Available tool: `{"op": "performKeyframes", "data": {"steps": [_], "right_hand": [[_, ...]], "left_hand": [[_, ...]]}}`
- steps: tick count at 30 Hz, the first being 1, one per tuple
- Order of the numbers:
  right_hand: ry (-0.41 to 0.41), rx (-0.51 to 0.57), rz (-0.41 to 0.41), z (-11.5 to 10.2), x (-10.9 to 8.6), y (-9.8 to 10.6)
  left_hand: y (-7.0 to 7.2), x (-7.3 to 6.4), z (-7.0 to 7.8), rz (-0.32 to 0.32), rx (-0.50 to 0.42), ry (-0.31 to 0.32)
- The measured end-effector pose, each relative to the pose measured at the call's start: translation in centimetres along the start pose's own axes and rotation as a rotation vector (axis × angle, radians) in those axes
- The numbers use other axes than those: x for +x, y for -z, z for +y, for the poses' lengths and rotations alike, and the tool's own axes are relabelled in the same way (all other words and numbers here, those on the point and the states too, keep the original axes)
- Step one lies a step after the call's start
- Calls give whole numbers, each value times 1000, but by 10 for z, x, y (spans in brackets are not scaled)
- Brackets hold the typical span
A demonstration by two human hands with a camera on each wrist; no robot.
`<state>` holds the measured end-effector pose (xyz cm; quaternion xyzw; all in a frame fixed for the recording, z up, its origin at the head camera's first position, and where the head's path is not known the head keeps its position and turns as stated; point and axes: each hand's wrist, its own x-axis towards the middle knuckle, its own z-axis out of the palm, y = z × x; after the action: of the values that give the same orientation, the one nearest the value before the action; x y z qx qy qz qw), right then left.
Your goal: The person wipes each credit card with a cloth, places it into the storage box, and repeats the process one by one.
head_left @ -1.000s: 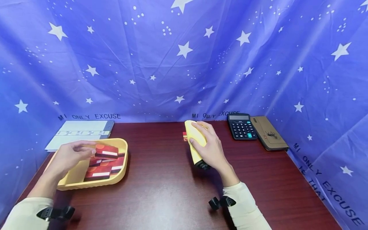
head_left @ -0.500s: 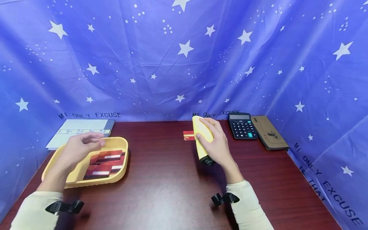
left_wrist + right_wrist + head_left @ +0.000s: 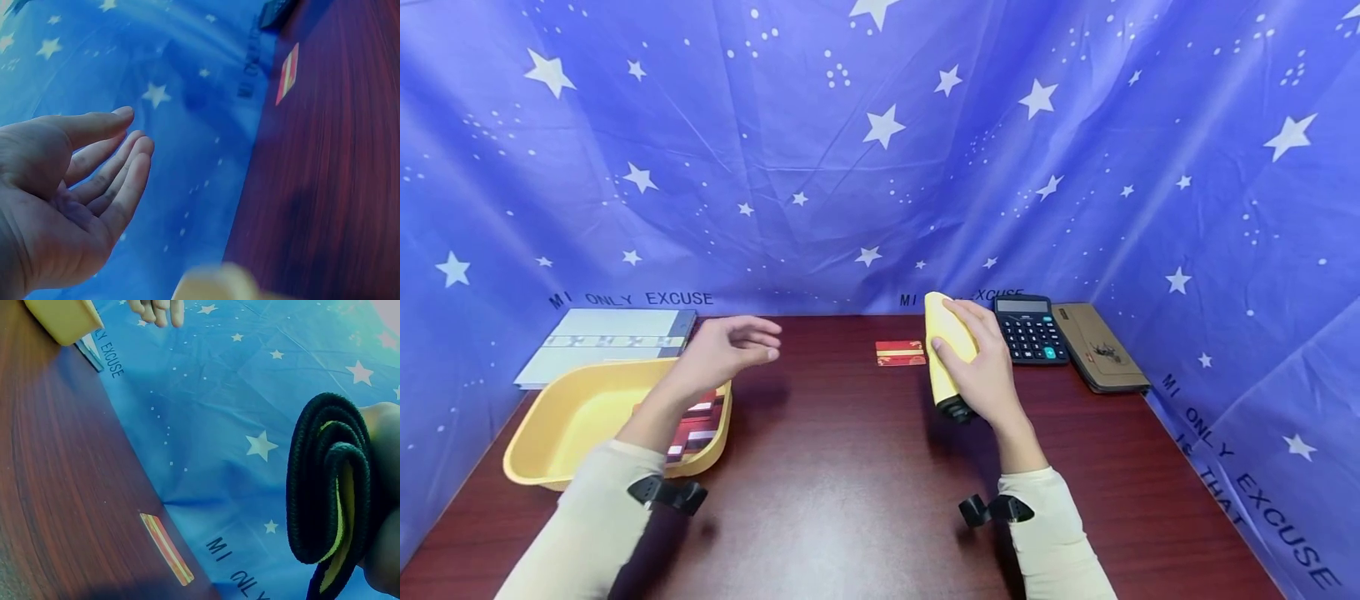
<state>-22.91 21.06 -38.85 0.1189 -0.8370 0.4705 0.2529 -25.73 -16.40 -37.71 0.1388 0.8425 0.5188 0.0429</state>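
My right hand grips a folded yellow cloth above the table; in the right wrist view its dark-edged folds face the camera. A red card with a pale yellow stripe lies on the table to the left of that cloth. Holding nothing, my left hand hovers beyond the right rim of a yellow tray, its fingers relaxed and the palm bare in the left wrist view. Several red cards lie in the tray's right part, partly hidden behind my left forearm.
A black calculator and a brown notebook lie at the back right. At the back left a pale flat box or book sits behind the tray. A blue star-patterned curtain hangs around the dark red wooden table.
My left hand has let go of a red card in the tray and moved right, out past the rim. The right hand has shifted right with the cloth, uncovering the striped card.
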Motion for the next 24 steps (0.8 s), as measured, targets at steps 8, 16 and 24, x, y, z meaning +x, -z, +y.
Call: {"op": "performKeyframes", "data": {"steps": [8,16,24], "right_hand": [[-13,16,18,4,2,6],[-19,0,34,9,4,12],[-18,38,60,7,5,18]], "left_hand": [[-37,33,15,-74,23,-46],[-72,62,24,-116,-45,-94],[-98,83,17,-113,-91,-56]]}}
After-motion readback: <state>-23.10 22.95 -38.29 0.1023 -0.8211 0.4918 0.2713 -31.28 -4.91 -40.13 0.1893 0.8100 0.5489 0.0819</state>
